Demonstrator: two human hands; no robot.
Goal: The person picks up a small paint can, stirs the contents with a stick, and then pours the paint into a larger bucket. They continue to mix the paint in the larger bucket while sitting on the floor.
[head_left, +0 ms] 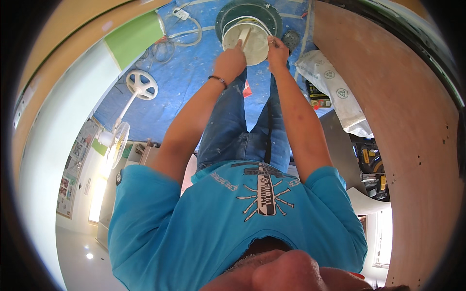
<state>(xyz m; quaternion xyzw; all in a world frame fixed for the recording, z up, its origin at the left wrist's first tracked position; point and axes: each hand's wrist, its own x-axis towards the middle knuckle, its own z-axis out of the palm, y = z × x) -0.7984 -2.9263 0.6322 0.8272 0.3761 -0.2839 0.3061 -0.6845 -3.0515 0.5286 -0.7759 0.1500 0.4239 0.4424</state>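
Observation:
Low in front of my legs is a round white bucket [259, 54] with pale, creamy paste [233, 38] inside it. My left hand [230, 62] is closed around a pale, flat stick [244, 35], which slants into the bucket; its lower end cannot be made out. At the bucket's right rim, my right hand [277, 52] has its fingers closed over the edge, near the thin wire handle [262, 22]. A dark green round tub [228, 10] lies just beyond the bucket, partly covered by it.
Blue sheeting [194, 63] covers the floor. A power strip [180, 13] and loose cables [164, 50] lie at the far left, with a white standing fan [141, 85] nearer. On the right are a white plastic sack [335, 89], a dark round object [291, 39] and a brown panel [388, 97].

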